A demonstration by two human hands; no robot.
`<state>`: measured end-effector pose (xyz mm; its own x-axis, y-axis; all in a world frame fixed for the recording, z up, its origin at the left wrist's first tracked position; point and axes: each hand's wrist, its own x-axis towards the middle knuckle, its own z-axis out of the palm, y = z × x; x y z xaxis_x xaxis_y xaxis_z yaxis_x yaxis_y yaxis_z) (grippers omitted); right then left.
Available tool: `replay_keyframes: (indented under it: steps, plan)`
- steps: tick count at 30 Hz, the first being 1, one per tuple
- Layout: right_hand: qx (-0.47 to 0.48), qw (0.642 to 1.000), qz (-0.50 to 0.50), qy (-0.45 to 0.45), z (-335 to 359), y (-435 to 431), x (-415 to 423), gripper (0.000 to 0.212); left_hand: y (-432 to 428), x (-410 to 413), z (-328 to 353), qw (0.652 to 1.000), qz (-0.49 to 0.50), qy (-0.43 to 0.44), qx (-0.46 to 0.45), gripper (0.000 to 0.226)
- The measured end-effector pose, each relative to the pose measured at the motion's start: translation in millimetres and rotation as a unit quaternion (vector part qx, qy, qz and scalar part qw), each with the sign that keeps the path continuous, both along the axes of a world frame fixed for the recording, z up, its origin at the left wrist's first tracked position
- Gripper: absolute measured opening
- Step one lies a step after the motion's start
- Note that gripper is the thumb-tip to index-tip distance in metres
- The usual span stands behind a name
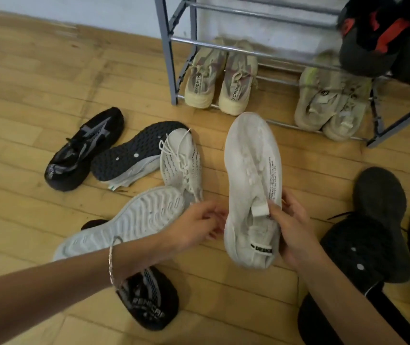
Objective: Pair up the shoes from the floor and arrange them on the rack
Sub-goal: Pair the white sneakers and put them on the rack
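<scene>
My right hand (289, 227) grips a white knit sneaker (251, 170) by its heel and tongue, toe pointing away toward the grey metal rack (171, 58). My left hand (199, 224) hovers just left of that sneaker's heel, fingers apart, holding nothing. A second white sneaker (181, 160) with loose laces lies on the floor to the left. Beside it a white-soled shoe (129, 220) lies sole up. Two beige pairs (221, 78) (331, 105) sit on the rack's bottom shelf. A black and red pair (383, 38) rests on a higher shelf.
Black shoes are scattered on the wooden floor: one at the left (82, 150), one sole up (136, 150), one under my left forearm (149, 297), and several at the right (373, 225). A pale wall runs behind the rack.
</scene>
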<state>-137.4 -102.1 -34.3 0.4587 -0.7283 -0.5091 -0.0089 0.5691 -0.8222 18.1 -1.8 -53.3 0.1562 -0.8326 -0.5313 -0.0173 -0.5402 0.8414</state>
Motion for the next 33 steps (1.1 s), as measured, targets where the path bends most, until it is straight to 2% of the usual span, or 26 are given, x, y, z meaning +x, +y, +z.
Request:
replay_keyframes:
  steps: [2, 4, 5, 7, 8, 9, 10, 11, 12, 13, 14, 15, 17, 20, 23, 26, 28, 30, 33]
  plan:
    - [0.014, 1.000, 0.007, -0.006, -1, 7, 2, 0.038, 18, 1, 4, 1.000, -0.026, 0.001, -0.002, 0.038]
    - [0.017, 1.000, 0.012, -0.005, 1, 15, 3, 0.056, 34, 4, 7, 0.998, -0.053, -0.022, -0.005, 0.031]
    - [0.011, 1.000, 0.019, -0.001, 1, 18, 3, 0.055, 41, 7, 9, 0.997, -0.059, -0.041, -0.004, 0.027]
    - [0.011, 0.999, 0.033, -0.004, 2, 24, 3, 0.032, 52, 14, 12, 0.993, -0.058, -0.101, -0.006, 0.025]
    - [0.014, 0.999, 0.039, -0.008, 4, 27, 3, 0.029, 57, 19, 15, 0.989, -0.059, -0.135, -0.015, 0.025]
    - [0.011, 0.999, 0.048, -0.013, 4, 30, 3, 0.038, 62, 25, 16, 0.979, -0.072, -0.187, -0.026, 0.025]
    - [0.003, 0.998, 0.061, -0.014, 5, 33, 4, 0.055, 65, 32, 17, 0.957, -0.099, -0.269, -0.036, 0.025]
    - [-0.005, 0.998, 0.068, -0.011, 5, 35, 5, 0.071, 68, 39, 19, 0.914, -0.141, -0.379, -0.033, 0.029]
    - [-0.010, 0.998, 0.070, -0.004, 7, 38, 5, 0.078, 70, 46, 19, 0.852, -0.182, -0.491, -0.008, 0.041]
    - [-0.013, 0.997, 0.071, -0.002, 6, 38, 5, 0.071, 72, 51, 19, 0.786, -0.213, -0.579, 0.041, 0.059]
    - [-0.009, 0.998, 0.069, -0.006, 7, 38, 5, 0.055, 74, 56, 19, 0.734, -0.235, -0.628, 0.108, 0.077]
    - [-0.003, 0.998, 0.062, -0.014, 7, 38, 5, 0.038, 76, 59, 19, 0.699, -0.249, -0.647, 0.173, 0.092]
    - [0.006, 0.998, 0.058, -0.010, 6, 37, 5, 0.025, 85, 61, 11, 0.675, -0.258, -0.644, 0.252, 0.106]
    - [0.008, 0.998, 0.056, -0.004, 9, 37, 5, 0.030, 95, 58, -2, 0.667, -0.243, -0.652, 0.265, 0.107]
    - [0.005, 0.999, 0.046, 0.011, 5, 35, 4, 0.030, 101, 61, -11, 0.661, -0.246, -0.669, 0.233, 0.100]
    - [0.006, 0.999, 0.038, 0.017, 4, 34, 2, 0.031, 116, 80, -17, 0.682, -0.234, -0.672, 0.171, 0.099]
    - [0.014, 0.999, 0.036, 0.011, 5, 33, 0, 0.028, 123, 93, -19, 0.729, -0.209, -0.642, 0.117, 0.099]
    - [0.016, 0.999, 0.038, 0.005, 6, 32, -3, 0.024, 121, 107, -14, 0.810, -0.182, -0.552, 0.083, 0.094]
    - [0.017, 0.999, 0.030, 0.003, 6, 30, -4, 0.023, 113, 132, 6, 0.900, -0.158, -0.399, 0.083, 0.086]
